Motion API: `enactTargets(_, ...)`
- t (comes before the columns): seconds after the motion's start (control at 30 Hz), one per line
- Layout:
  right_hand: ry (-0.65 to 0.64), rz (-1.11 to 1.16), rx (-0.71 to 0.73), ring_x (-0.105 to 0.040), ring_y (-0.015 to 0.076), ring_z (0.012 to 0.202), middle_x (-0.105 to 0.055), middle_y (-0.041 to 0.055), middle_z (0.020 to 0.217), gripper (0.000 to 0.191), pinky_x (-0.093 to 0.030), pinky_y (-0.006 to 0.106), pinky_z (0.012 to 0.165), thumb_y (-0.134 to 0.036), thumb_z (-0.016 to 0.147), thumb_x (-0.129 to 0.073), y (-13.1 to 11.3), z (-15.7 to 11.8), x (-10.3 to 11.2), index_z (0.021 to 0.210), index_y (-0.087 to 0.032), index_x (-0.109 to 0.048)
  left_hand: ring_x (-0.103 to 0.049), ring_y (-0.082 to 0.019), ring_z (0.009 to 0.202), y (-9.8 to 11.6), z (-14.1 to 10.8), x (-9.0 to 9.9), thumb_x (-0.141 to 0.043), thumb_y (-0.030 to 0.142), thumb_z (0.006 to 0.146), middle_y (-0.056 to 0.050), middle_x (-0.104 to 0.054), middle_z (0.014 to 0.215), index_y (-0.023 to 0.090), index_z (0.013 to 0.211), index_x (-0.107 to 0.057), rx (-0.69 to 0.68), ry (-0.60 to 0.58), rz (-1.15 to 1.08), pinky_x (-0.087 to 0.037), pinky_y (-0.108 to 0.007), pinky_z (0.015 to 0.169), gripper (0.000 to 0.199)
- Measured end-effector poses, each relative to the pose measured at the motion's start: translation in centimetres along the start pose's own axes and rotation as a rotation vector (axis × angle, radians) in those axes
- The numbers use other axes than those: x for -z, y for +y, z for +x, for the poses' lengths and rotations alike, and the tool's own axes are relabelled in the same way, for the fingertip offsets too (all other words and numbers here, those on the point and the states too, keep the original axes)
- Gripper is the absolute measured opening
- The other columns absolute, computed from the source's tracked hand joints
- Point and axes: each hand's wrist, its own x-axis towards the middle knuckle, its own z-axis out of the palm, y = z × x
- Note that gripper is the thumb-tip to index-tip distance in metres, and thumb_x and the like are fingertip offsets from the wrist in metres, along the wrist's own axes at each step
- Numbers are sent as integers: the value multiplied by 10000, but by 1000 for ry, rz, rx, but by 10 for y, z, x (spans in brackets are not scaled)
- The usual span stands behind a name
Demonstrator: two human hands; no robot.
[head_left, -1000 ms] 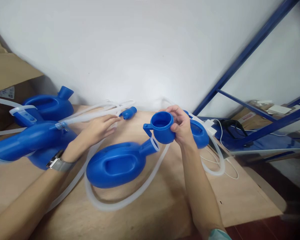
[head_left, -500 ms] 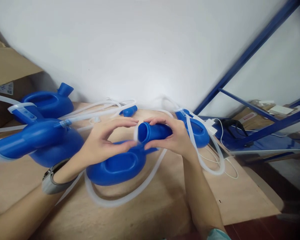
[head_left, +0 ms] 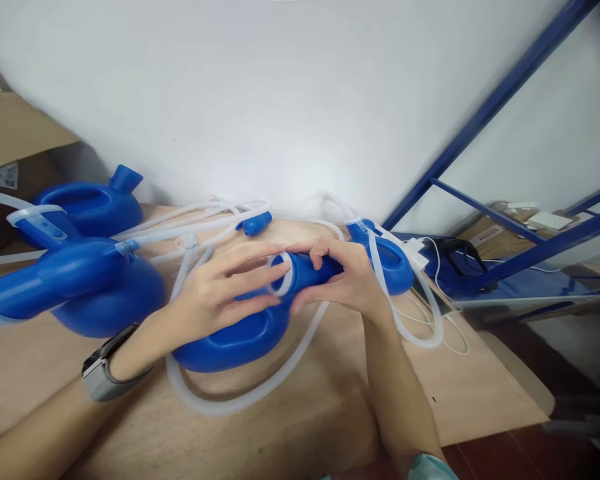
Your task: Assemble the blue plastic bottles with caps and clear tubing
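Observation:
My right hand [head_left: 347, 270] is wrapped round a blue plastic tube piece [head_left: 305, 270] with its mouth facing left. A white ring [head_left: 283, 273] sits at that mouth. The fingers of my left hand [head_left: 220, 283] are bent over the ring, with one fingertip pressed on its edge. Under my hands, a blue plastic bottle with a moulded handle [head_left: 235, 343] lies on the wooden table [head_left: 300, 420]. A clear hose [head_left: 235, 403] curves round the front of that bottle. My left palm hides part of the bottle.
More blue bottles [head_left: 115, 287] with hoses stand at the left, beside a cardboard box [head_left: 25, 133]. A small blue piece [head_left: 257, 224] lies near the wall. Another hosed bottle [head_left: 395, 267] and a white power strip [head_left: 415, 252] are at the right, before a blue metal frame [head_left: 480, 120].
My left hand has moved right, bringing its fingers onto the tube's mouth. The white ring, earlier blurred by the left fingertips, now sits at the rim. My right hand keeps its hold.

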Motion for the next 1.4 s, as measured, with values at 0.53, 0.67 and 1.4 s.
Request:
enactTargets(0.53,-21,-41,-45,-638,176,667,-767,10,792,708,-448,304,583,-710,619,-930,-7,0,-3,685,-245,-400,-669,-313,1350,2,-11,-12,-774,172,953,-66,-691,1464,326,1589,-521,-32,23,14,-583,-464,1162,701)
enactTargets(0.67,-6,-31,6,-665,192,743,-759,21,868,679,-492,318,656,-654,647,-946,-8,1,-3,716,-248,-406,-647,-309,1375,0,-16,-14,-777,137,942,-58,-673,1484,338,1621,-470,-42,-8,26,-569,-463,1184,771)
enactTargets(1.4,120,-11,111,-552,375,1440,-635,101,1463,761,-417,593,1255,-575,709,-951,-12,-4,25,1353,-331,-629,-677,-322,1326,2,-3,12,-869,225,860,-73,-712,1423,331,1375,-729,305,282,-184,-688,-428,990,544)
